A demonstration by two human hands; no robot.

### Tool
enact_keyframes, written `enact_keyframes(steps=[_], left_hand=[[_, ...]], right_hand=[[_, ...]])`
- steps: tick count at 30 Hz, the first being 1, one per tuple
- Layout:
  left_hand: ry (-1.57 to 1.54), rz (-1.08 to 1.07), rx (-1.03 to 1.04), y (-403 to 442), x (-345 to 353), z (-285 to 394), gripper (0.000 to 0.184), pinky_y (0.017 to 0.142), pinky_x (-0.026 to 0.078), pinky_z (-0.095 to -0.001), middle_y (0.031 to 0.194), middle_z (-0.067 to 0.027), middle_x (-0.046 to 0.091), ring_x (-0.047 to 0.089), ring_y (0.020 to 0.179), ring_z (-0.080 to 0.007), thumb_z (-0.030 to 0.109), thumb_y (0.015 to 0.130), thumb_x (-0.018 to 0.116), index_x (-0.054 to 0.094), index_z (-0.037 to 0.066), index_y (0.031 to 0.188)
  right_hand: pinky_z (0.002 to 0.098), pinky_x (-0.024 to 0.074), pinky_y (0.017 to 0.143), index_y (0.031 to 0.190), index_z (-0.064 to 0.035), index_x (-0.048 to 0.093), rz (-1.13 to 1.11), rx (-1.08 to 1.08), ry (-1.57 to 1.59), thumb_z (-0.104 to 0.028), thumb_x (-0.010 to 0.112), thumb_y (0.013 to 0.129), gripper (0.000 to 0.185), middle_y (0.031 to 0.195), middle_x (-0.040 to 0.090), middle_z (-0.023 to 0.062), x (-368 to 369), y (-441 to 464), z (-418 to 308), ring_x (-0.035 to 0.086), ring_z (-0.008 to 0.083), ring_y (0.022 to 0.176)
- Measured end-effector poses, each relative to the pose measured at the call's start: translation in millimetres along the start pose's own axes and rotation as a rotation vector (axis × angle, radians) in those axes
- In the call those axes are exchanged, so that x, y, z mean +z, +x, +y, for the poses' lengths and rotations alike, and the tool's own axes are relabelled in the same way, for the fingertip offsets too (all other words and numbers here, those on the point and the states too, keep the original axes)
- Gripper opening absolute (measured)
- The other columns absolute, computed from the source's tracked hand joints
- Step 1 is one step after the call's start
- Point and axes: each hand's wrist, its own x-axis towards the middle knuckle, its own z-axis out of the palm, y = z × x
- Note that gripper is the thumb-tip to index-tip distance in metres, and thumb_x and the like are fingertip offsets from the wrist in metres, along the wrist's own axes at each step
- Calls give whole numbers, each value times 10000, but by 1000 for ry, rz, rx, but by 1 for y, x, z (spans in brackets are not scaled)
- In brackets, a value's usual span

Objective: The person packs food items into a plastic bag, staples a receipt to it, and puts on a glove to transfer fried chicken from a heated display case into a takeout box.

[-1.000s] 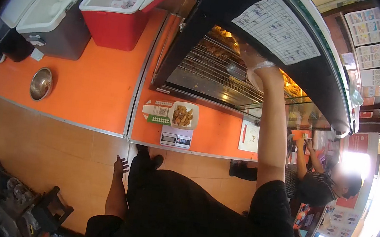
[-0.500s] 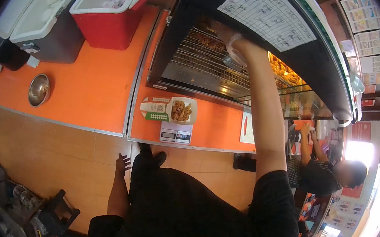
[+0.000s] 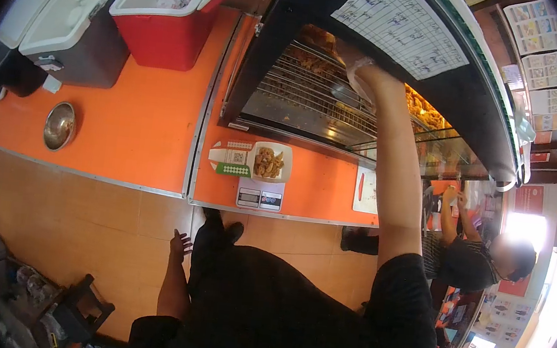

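My right hand (image 3: 358,67), in a clear plastic glove, reaches into the warming cabinet (image 3: 241,91) above its wire racks (image 3: 315,89). Its fingers are in shadow near pieces of fried food (image 3: 313,60), so whether it grips anything is unclear. My left hand (image 3: 181,243) hangs low beside my leg, bare, with its fingers apart and nothing in it. On the orange counter, an open paper box (image 3: 235,157) with fried pieces (image 3: 268,163) inside rests on a kitchen scale (image 3: 260,196).
A steel bowl (image 3: 59,126) sits on the left counter, below a red cooler (image 3: 170,41) and a grey cooler (image 3: 82,55), both open. A white cutting board (image 3: 364,189) lies right of the scale. Another person (image 3: 471,261) works at the far right.
The view has shifted slightly. My right hand stays inside the cabinet and my left hand still hangs at my side. The box remains on the scale.
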Motion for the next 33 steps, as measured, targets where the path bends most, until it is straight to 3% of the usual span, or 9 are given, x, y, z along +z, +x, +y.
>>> enact_keyframes(steps=[3,5,9,12,19,23,30,32,33], left_hand=[[1,-16,6,-1,2,5,842,798,506,-471,1270,-151,629,637,1034,-290,730,954,273,515,42,1374],[5,-18,14,1,4,8,843,795,512,-471,1267,-154,628,638,1034,-288,729,953,279,511,36,1375],[-6,-14,29,2,4,14,837,810,525,-476,1265,-158,624,636,1040,-289,723,955,288,503,37,1383],[-2,-11,38,7,1,14,827,739,529,-452,1222,-139,638,638,961,-270,728,952,285,502,53,1377],[-2,-2,-2,6,-7,10,837,749,537,-453,1257,-145,629,645,969,-275,739,943,296,506,54,1376],[-2,12,10,-1,-4,9,840,754,535,-458,1262,-148,628,643,967,-277,740,942,298,506,52,1377],[-16,18,7,-13,-12,-5,826,779,526,-475,1261,-155,624,632,1003,-291,724,952,297,500,50,1383],[-9,23,-5,-16,-16,-10,821,792,524,-480,1293,-158,612,633,1020,-297,718,956,291,502,49,1383],[-7,23,-21,-17,-18,-13,814,803,522,-482,1301,-159,608,633,1032,-300,711,961,288,505,48,1380]], right_hand=[[432,374,1087,1409,-119,477,-21,30,-12,-282,442,1010,433,1441,511,107,6,-3,4,490,347,1285],[472,416,1022,1244,-144,598,235,-194,-66,-255,449,993,313,1297,594,175,27,0,21,549,333,1221],[431,445,1017,1321,-69,525,476,-401,-314,-108,537,939,384,1278,601,143,31,-46,18,563,345,1179],[435,491,918,1235,-69,572,346,-301,-63,-6,598,859,383,1137,641,120,9,-65,-9,606,329,1037],[414,494,802,1186,-100,583,565,-476,228,98,569,767,463,1060,651,100,51,-128,-20,592,299,910],[464,465,899,1302,-76,502,66,-316,844,67,522,780,542,1146,619,166,153,-180,-24,557,361,987],[504,406,1015,1295,-44,497,-124,-145,524,-152,515,933,378,1301,530,232,272,-225,-19,500,385,1180],[483,402,1049,1250,-66,527,-498,448,1296,-282,555,968,356,1312,530,218,278,-213,-26,485,383,1223],[476,408,1065,1268,-113,530,-632,376,1362,-346,591,959,392,1307,538,201,307,-210,-12,492,381,1222]])
